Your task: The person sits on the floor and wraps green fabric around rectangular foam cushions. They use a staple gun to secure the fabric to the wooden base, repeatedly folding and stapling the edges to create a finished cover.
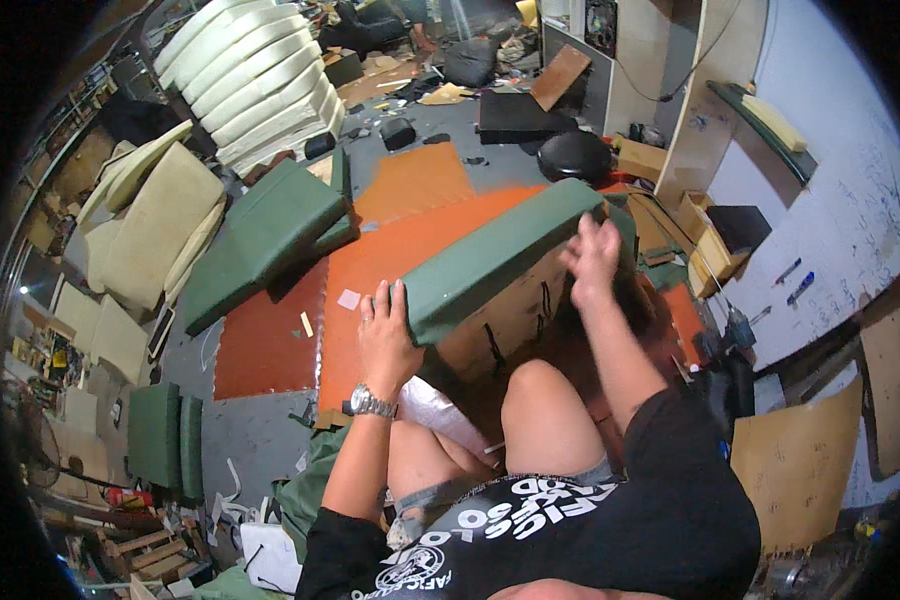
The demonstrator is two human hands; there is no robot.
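Note:
A green upholstered cushion (505, 255) stands on its long edge in front of my knees. Its bare brown backing faces me, with dark slits or straps on it. My left hand (385, 335), with a ring and a wristwatch, lies against the cushion's left end, fingers stretched out. At the right end, my right hand (592, 255) is slightly blurred, with its fingers apart near the top corner. Whether it touches the cover cannot be made out.
Orange sheets (415, 185) cover the floor ahead. More green cushions (270, 235) lie at left, beside cream foam pieces (160, 225). A tall stack of cream foam (245, 80) stands behind. At right are a round black seat (574, 156) and a power drill (738, 328).

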